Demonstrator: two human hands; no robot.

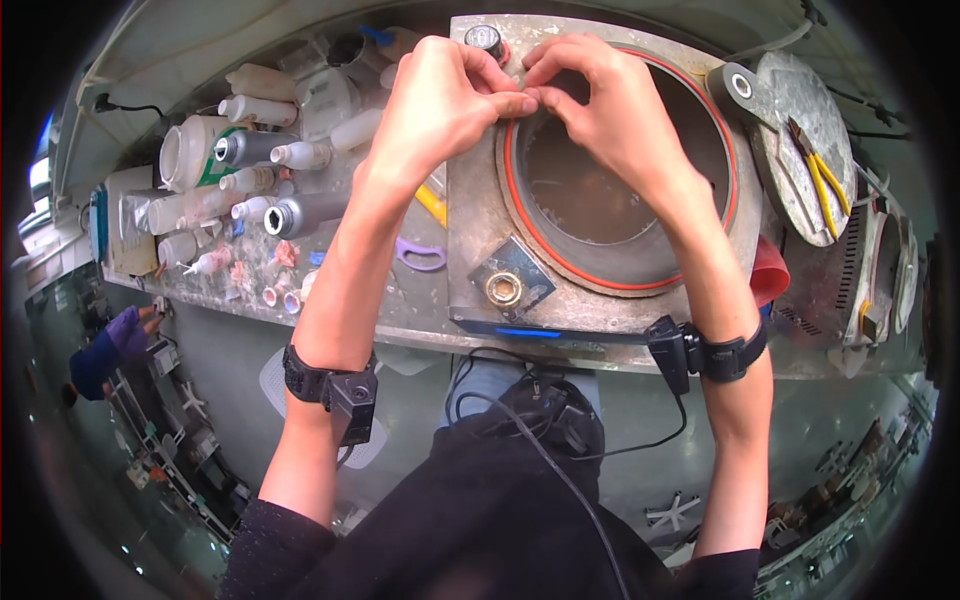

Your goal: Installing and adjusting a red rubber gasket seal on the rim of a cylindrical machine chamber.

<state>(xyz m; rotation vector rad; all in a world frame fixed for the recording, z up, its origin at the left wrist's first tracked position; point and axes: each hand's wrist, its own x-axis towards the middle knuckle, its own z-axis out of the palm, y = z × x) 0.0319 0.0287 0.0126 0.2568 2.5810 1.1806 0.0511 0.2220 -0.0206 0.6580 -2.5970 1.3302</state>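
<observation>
Over the left rim of a round chamber, my left hand (437, 108) and my right hand (607, 100) meet with fingertips almost touching. Thumb and forefinger of each are pinched together; whatever lies between them is too small or hidden to name. Beneath them the chamber (600, 195) has a grey inside and an orange-red sealing ring (516, 190) around its mouth. Just beyond my fingers stands a small black round cap or knob (484, 40). A brass-coloured ring fitting (503, 289) sits on a dark square plate (538, 268) at the chamber's near left corner.
Several squeeze bottles (258, 110) and a white tub (185, 153) crowd the bench at left, near purple-handled scissors (420, 256). Yellow-handled pliers (822, 180) lie on a round metal lid (790, 120) at right. A red cup (768, 272) stands beside the chamber.
</observation>
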